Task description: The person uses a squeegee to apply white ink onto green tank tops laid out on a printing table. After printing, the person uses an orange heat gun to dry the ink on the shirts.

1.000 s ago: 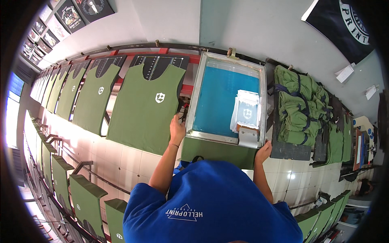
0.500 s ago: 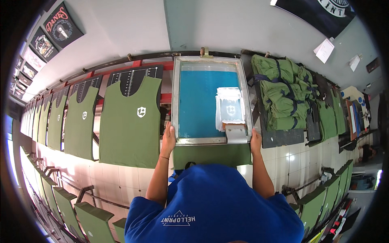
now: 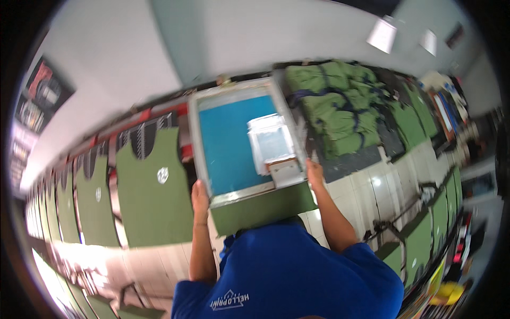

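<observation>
A screen printing frame [image 3: 241, 196] with blue mesh lies over a green garment [image 3: 263, 211], whose lower part shows below the frame's near edge. My left hand [image 3: 200, 198] grips the frame's left side near its front corner. On the opposite side, my right hand [image 3: 314, 173] holds the right edge, also near the front. Some fingers of both hands are hidden along the frame's sides. Resting on the screen at its right is a squeegee [image 3: 287, 173] with a metal holder, just in front of a white-edged stencil patch [image 3: 271, 139]. The picture is blurred by motion.
To the left, a row of boards carries green sleeveless garments [image 3: 149, 196] with small white emblems. Piled green garments with dark blue straps [image 3: 340, 101] lie on a dark board at the right. More garment-covered boards [image 3: 417, 234] stand behind me, and a wall rises beyond the rail.
The view has turned, so the frame and the boards now appear tilted and shifted leftward. Both hands keep their hold on the frame's sides.
</observation>
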### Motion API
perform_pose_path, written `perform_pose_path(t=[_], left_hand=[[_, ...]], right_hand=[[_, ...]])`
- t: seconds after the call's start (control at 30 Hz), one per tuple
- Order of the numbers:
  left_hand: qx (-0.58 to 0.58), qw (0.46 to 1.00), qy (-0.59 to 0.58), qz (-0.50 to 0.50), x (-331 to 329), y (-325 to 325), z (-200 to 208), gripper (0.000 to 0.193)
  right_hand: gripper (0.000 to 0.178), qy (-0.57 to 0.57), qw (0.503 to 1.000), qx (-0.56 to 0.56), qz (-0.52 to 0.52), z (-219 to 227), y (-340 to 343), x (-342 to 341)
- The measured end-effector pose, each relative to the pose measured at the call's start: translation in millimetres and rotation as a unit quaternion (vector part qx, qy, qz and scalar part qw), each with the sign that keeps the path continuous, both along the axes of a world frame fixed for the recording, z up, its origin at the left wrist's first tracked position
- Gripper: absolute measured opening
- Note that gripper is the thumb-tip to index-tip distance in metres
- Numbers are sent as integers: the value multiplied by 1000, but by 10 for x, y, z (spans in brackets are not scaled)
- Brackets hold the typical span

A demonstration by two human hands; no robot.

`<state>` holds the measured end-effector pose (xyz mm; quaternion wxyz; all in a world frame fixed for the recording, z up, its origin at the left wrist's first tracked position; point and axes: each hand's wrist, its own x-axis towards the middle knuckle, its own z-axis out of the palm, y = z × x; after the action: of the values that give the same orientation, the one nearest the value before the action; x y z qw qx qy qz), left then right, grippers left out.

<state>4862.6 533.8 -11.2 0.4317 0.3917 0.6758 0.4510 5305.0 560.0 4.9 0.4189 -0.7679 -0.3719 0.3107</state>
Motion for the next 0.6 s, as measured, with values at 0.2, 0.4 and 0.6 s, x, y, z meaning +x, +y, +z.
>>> perform_pose_path(t=[0.2,0.4,0.6], left_hand=[[23,992,-122,38,361,182,478,65],[44,988,-139,41,140,34,535,69],[18,985,149,-80,104,-186,815,45]], right_hand=[[76,-146,987,-64,-4,49,220,136],[70,-77,996,-50,22,518,-89,-90],[59,-22,999,18,-21,951,-676,102]])
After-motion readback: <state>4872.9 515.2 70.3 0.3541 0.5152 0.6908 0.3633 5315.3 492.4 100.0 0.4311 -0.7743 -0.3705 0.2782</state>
